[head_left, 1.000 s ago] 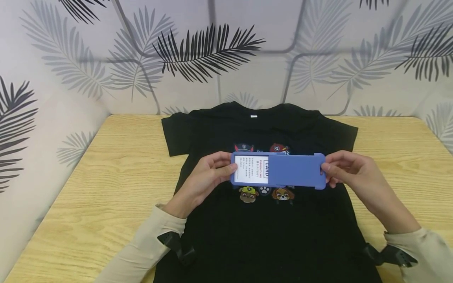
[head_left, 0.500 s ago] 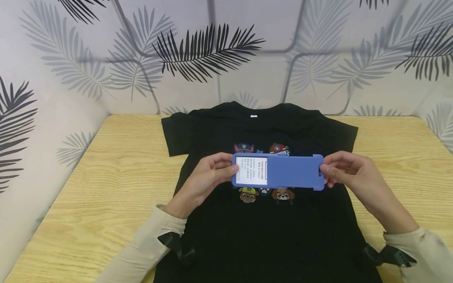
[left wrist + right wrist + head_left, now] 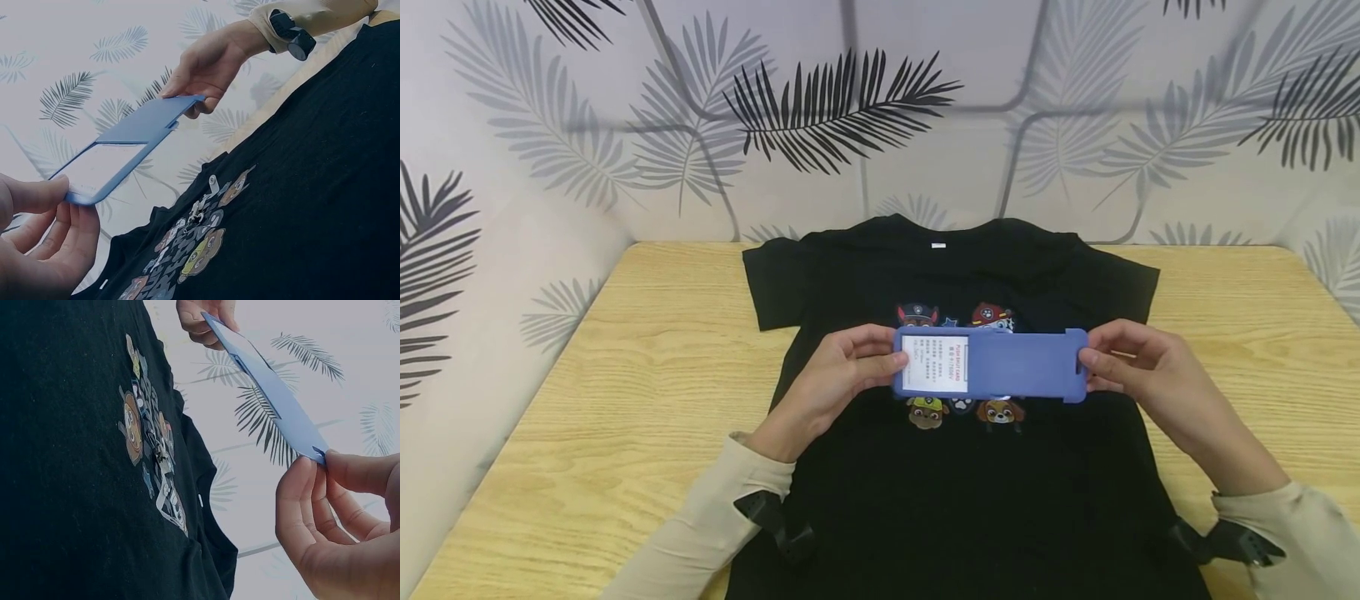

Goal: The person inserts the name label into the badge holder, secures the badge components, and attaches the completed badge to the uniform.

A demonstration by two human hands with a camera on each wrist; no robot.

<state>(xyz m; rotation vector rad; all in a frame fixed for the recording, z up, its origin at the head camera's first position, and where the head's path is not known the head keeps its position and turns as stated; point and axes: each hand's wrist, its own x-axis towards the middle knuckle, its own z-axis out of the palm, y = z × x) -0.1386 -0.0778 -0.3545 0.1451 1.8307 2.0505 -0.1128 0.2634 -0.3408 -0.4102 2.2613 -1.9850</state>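
A blue plastic sliding card holder (image 3: 1026,367) is held level over the black T-shirt (image 3: 970,483), its two sections pulled apart lengthwise. A white printed card (image 3: 934,363) shows in the frame of its left section. My left hand (image 3: 842,375) pinches the left end, thumb on the face and fingers beneath. At the notched right end my right hand (image 3: 1157,379) pinches the plain blue section between thumb and fingers. The left wrist view has the holder (image 3: 144,125) tilted and raised off the shirt; in the right wrist view the holder (image 3: 275,394) appears nearly edge-on.
The T-shirt lies spread on a wooden table (image 3: 625,367), with cartoon dog heads (image 3: 925,412) printed on its chest. Behind the table stands a leaf-patterned wall covering (image 3: 925,158). Black wrist cameras (image 3: 775,525) sit on both sleeves.
The holder's two ends have come slightly closer together, and the large word CARD is now hidden under the blue section. The holder has dipped slightly; both hands keep their pinch.
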